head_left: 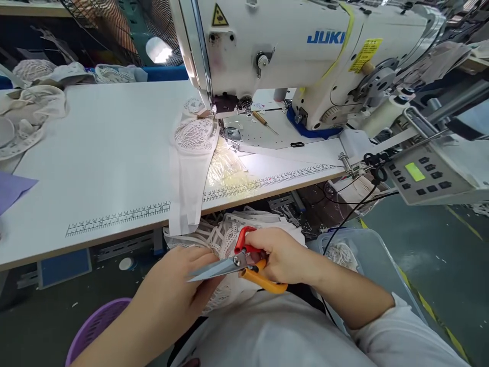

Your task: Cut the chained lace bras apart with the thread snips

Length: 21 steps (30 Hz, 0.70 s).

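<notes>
My right hand (282, 253) grips a pair of scissors (225, 266) with one red and one orange handle. The blades point left and lie across the fingers of my left hand (185, 278), looking nearly closed. White lace garments (233, 232) are bunched on my lap below the table edge, and my left hand is closed on them, its fingertips partly hidden. Above, a white lace cup piece (194, 135) with a long plain panel lies at the needle of the sewing machine (282, 41), its lower end hanging over the table edge.
The white table (114, 153) has a printed ruler along its front. A wooden-handled awl (263, 122) lies on the machine bed. More lace pieces (30, 112) lie at left. A control panel (424, 173) juts out at right, above a clear plastic bin (370, 244). A purple basket (95, 323) stands lower left.
</notes>
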### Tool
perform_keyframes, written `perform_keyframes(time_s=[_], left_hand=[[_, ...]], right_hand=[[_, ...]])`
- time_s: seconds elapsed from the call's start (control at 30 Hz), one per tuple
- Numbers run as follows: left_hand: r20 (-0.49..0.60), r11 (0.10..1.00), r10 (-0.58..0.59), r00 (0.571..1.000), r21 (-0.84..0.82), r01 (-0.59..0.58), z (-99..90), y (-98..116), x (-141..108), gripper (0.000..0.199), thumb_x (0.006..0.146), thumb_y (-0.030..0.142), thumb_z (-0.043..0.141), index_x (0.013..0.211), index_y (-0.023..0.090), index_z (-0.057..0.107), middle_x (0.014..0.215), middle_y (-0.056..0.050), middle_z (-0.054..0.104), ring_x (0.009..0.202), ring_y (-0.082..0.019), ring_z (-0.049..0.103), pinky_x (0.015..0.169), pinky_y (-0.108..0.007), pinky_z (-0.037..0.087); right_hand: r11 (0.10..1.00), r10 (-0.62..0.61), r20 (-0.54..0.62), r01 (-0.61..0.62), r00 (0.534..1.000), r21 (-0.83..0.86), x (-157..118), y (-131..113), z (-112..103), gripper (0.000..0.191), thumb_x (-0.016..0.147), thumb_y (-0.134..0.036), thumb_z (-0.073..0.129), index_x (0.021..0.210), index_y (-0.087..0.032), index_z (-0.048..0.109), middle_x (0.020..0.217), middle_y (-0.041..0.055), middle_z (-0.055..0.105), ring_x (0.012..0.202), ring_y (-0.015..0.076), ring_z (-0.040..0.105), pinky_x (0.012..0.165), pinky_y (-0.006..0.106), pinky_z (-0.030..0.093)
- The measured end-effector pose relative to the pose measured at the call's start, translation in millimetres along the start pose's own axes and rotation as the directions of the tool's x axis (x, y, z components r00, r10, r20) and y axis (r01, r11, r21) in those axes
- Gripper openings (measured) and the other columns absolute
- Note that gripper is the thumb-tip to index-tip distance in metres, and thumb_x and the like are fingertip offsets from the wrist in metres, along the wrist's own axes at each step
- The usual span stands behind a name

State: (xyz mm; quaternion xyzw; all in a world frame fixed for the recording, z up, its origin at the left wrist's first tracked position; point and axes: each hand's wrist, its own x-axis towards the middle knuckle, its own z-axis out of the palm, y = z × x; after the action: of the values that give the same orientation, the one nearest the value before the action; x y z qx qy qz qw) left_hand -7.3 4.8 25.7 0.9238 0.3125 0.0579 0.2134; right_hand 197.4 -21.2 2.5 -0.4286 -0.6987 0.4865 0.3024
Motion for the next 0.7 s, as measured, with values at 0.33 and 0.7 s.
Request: perform_keyframes(time_s=[0.33, 0.7], left_hand=[[0.116, 0.969, -0.094, 0.989, 0.24, 0.064, -14.4, 5, -2, 0.018, 0.078, 0.022, 0.042, 0.07, 0.022, 0.058, 0.066, -0.001, 0.06, 0.063, -0.021, 0.053, 0.065, -0.037, 0.031], [0.104, 0.819, -0.423, 0.9, -0.38, 0.429, -44.6, -10, -43, 0.017, 0.081, 0.025, 0.043, 0.073, 0.021, 0.058, 0.074, 0.0, 0.057, 0.067, -0.015, 0.054, 0.061, -0.023, 0.041]], right_hand=[[0.952, -0.079, -0.013, 0.071, 0.997, -0.298, 7, -7, 10, 0.025, 0.061, -0.01, 0.057, 0.054, -0.019, 0.035, 0.054, -0.0048, 0.039, 0.051, 0.0097, 0.035, 0.046, 0.021, 0.026], [0.968, -0.076, -0.032, 0.066, 0.997, -0.243, -7, -1, 7, 0.017, 0.061, -0.009, 0.048, 0.058, -0.019, 0.035, 0.057, -0.0027, 0.037, 0.051, 0.0098, 0.032, 0.045, 0.021, 0.025]])
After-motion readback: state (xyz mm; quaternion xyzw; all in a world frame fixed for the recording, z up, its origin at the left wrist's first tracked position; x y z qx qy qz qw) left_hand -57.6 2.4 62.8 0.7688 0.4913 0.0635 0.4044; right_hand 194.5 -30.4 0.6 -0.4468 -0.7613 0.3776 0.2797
